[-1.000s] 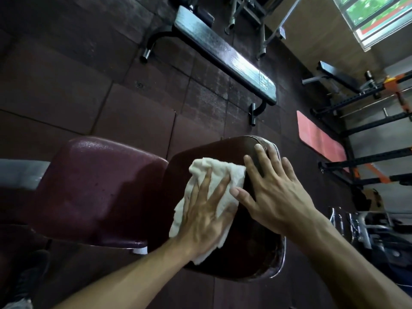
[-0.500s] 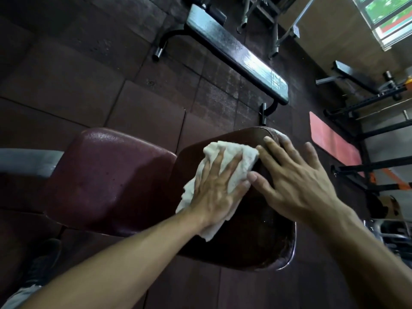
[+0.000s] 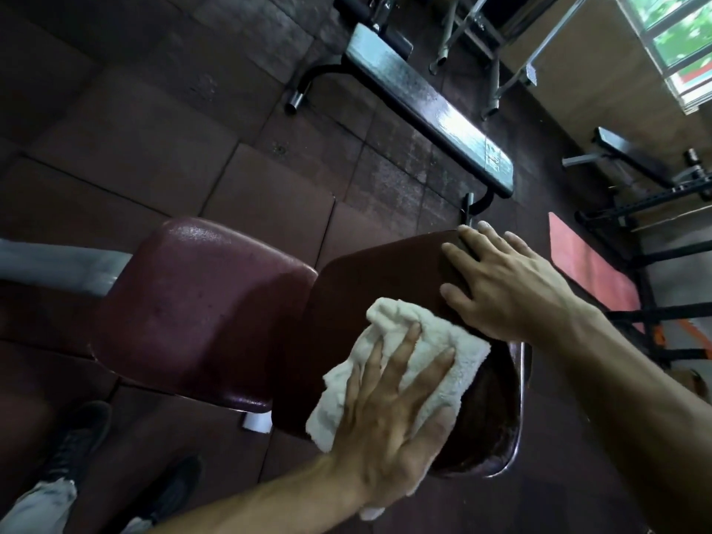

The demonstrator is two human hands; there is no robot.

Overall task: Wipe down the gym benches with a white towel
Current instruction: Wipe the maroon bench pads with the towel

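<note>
I judge the wiping step to be in hand. My left hand [image 3: 389, 422] lies flat, fingers spread and straight, pressing the crumpled white terry towel [image 3: 420, 364] onto the near half of the dark maroon padded vinyl bench section [image 3: 377, 287]. My right hand [image 3: 504, 287] rests open on that surface's far corner, steadying it. The pad's long axis runs away from me toward upper right, and the towel lies roughly along it. Next move, in my judgement: sweep toward the unwiped areas with even pressure.
</note>
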